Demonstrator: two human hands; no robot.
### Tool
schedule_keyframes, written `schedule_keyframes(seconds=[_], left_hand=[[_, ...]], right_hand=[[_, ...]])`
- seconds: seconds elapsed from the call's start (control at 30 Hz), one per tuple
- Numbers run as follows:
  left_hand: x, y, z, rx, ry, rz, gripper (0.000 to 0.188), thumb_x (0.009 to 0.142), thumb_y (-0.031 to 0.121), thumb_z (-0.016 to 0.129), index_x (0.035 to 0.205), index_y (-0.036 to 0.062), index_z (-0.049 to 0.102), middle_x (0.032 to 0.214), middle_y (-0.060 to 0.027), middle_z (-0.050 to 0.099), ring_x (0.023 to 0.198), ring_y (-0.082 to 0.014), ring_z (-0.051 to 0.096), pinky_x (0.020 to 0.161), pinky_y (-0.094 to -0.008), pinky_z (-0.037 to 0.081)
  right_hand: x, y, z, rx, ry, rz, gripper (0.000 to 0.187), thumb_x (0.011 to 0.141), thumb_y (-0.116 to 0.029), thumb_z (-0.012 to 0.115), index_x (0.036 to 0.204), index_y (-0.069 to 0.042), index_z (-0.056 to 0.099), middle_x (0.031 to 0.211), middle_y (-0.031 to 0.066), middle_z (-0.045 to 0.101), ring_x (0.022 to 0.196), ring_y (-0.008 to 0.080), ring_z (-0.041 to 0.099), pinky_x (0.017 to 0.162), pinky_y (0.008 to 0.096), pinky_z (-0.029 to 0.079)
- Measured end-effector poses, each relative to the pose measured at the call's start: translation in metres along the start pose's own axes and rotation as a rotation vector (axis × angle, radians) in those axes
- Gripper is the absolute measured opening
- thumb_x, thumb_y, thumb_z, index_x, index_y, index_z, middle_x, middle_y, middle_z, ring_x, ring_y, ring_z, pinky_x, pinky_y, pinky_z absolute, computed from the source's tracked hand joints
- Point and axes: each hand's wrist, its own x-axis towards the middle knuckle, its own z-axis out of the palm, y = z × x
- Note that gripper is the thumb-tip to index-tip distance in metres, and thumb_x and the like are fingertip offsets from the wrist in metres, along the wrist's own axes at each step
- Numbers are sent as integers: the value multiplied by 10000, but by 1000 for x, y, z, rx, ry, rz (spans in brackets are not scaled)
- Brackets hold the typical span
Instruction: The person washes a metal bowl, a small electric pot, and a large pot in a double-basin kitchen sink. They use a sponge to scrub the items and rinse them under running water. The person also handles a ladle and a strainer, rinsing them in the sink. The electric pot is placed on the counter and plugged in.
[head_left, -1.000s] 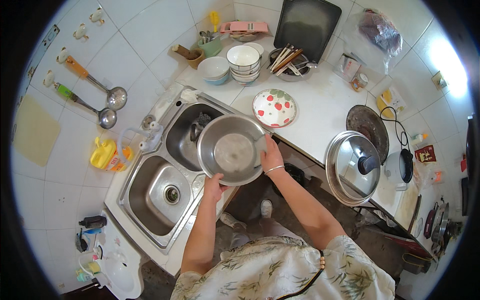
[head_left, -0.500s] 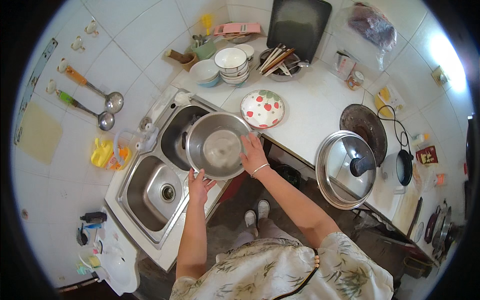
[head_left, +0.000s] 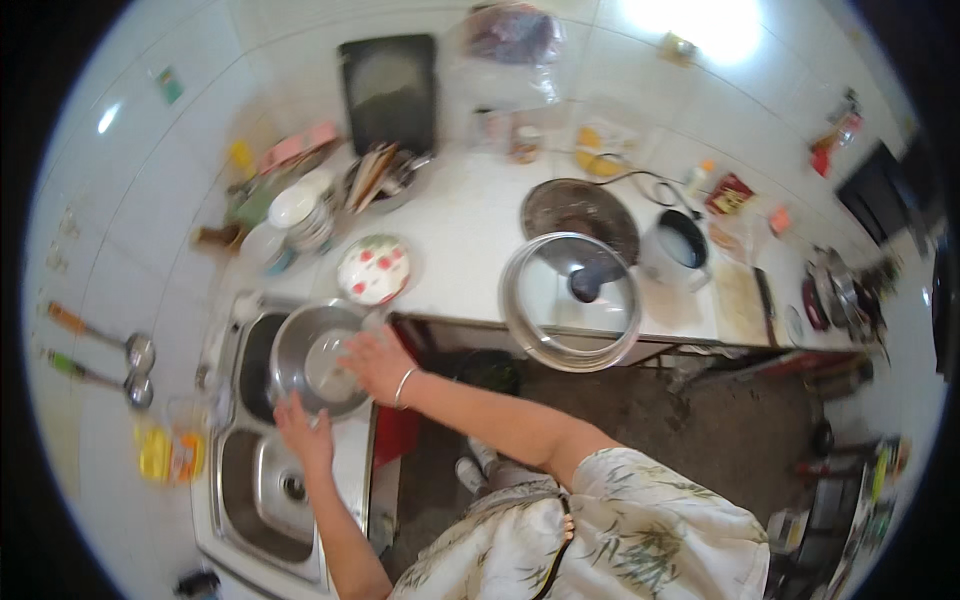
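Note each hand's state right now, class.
Left hand: open, fingers spread beside the metal basin; contact unclear.
Right hand: open, over the metal basin's right side; contact unclear.

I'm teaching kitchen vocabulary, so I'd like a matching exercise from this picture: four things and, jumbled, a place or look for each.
Things
1. metal basin
2. patterned bowl
3. round lid
4. orange-handled ladle

Places and looks
A. clear, with a dark knob
B. against the tiled wall, far left of the picture
C. at both the left hand and the right hand
D. white with red markings, on the counter

Right pairs: 1-C, 2-D, 3-A, 4-B.
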Motion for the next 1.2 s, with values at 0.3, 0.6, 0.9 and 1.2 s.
schedule_keyframes(seconds=[0.3,0.6,0.9,1.2], left_hand=[[5,120,32,-534,-55,258,506,770,92,593,1248,7,450,1293,-224,425,1212,-361,387,1025,-428,283],[-57,365,65,-840,-463,655,439,814,125,562,1222,-7,469,1258,-207,473,1190,-339,428,1012,-397,318],[-137,605,222,-1247,-1076,392,477,883,138,518,1320,4,381,1315,-170,444,1226,-228,419,980,-317,355],[-180,731,278,-1308,-1252,-82,494,911,228,477,1363,95,331,1319,-24,437,1167,-138,412,905,-305,356]], right_hand=[[-95,48,-50,251,331,205,453,769,-189,612,1198,-93,505,1276,151,462,1169,299,434,1009,412,319],[-308,238,-128,324,1063,596,288,789,-84,590,1074,-47,592,1153,151,571,1106,308,517,951,376,398],[-463,459,-187,296,1160,883,272,827,-99,514,1074,-24,600,1117,169,590,1004,307,583,914,342,429],[-508,509,-179,614,823,1027,290,859,-149,473,1088,-19,597,1037,191,622,971,307,599,862,352,457]])
